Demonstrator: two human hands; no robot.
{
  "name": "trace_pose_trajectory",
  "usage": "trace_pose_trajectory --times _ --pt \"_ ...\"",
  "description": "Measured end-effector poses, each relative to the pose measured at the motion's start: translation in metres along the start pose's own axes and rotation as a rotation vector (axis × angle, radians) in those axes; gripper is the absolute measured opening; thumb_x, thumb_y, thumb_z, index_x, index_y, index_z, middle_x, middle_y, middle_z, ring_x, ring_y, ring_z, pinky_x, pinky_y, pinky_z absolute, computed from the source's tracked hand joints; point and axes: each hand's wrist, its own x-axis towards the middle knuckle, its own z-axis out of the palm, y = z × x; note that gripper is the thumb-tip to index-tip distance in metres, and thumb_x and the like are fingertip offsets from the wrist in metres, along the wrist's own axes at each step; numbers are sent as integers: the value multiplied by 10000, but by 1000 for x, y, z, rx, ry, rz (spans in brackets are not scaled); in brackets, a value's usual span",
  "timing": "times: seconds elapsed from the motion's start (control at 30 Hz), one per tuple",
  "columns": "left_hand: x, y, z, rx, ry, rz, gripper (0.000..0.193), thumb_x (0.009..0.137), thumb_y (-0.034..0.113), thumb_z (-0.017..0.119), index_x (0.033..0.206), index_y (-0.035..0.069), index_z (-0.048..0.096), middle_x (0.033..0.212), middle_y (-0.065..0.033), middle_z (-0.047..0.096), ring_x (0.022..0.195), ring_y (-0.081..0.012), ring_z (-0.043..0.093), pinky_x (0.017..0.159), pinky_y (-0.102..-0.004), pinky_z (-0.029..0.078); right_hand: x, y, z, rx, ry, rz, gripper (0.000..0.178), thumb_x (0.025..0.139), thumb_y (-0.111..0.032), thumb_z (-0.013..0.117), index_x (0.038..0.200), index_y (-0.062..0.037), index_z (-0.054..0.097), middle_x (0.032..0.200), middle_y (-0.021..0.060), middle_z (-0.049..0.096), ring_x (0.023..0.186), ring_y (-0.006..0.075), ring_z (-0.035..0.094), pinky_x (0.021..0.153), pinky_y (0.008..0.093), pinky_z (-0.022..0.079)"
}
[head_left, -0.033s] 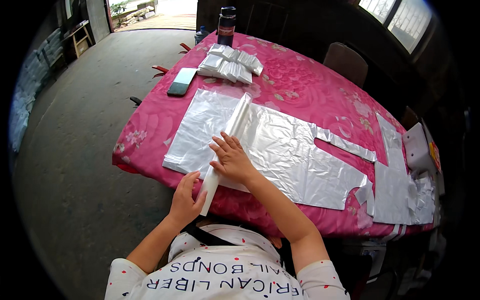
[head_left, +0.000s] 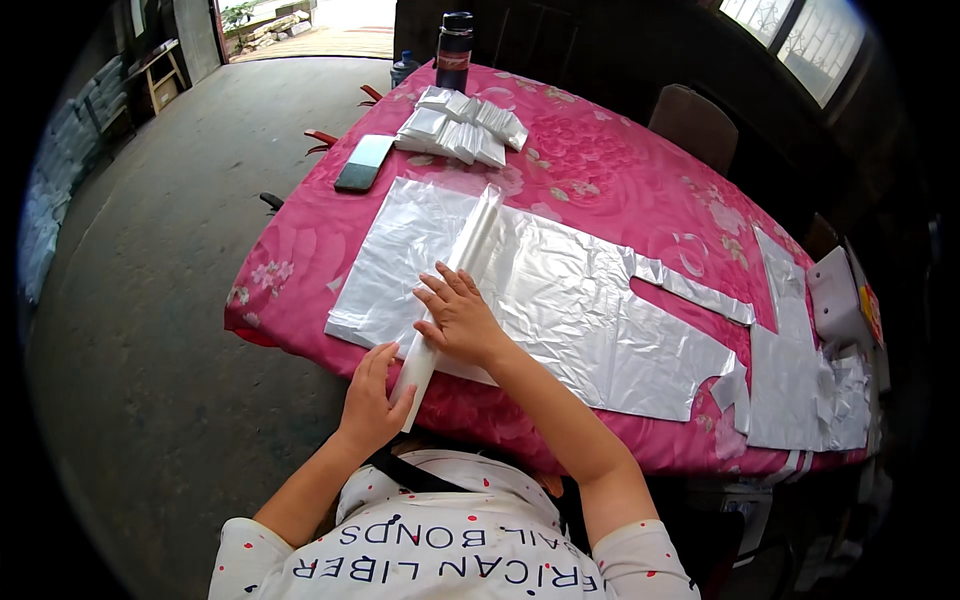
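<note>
A stack of silvery-white plastic vest bags point(head_left: 560, 290) lies flat across the pink floral tablecloth. A pale, smooth rod or tube point(head_left: 470, 240) crosses the bags slantwise, its near end sticking out past the table's front edge. My right hand point(head_left: 455, 315) rests on the rod palm down, fingers spread. Beside the rod's near end is my left hand point(head_left: 376, 400), fingers stretched out and apart, the thumb against or close to the rod. Whether the rod is rolled film or a solid stick cannot be made out.
Folded bag bundles point(head_left: 462, 125) are heaped at the back, near a dark bottle point(head_left: 453, 52) and a phone point(head_left: 365, 163). More bags point(head_left: 785, 385) lie at the right end by a white box point(head_left: 835, 292). A chair point(head_left: 694, 128) stands beyond the table point(head_left: 290, 265).
My right hand has shifted very slightly left on the rod. Everything else looks the same.
</note>
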Motion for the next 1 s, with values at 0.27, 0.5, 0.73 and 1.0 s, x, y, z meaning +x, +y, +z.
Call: trace_pose_trajectory --times 0.27,0.5,0.73,1.0 --pt "1 1 -11 422 -125 -253 850 700 220 708 1327 -76 217 1148 -250 423 1006 -388 493 873 -414 417 70 -39 35 -79 -79 90 371 814 -267 533 1102 -41 592 1252 139 513 1281 304 338 1083 452 176" --pt "11 -12 -30 -174 -302 -477 767 727 118 672 1330 -56 230 954 -156 544 790 -265 586 720 -368 485 66 -50 50 307 469 395 673 718 -96 581 1329 -14 312 1431 245 155 1340 385 140 1081 466 154" --pt "7 11 -29 -1717 -700 -684 832 679 223 692 1338 -49 263 837 -94 528 644 -153 567 580 -296 514 35 -38 -11 1887 551 710 727 786 -346 644 1293 18 271 1098 139 487 976 204 538 761 329 495" --pt "40 31 12 -612 -572 -683 530 740 223 707 1146 -28 477 801 -62 584 652 -116 573 613 -261 473 14 -8 -65 1521 430 664 627 769 -335 683 1193 20 387 943 109 586 840 155 574 752 320 487"
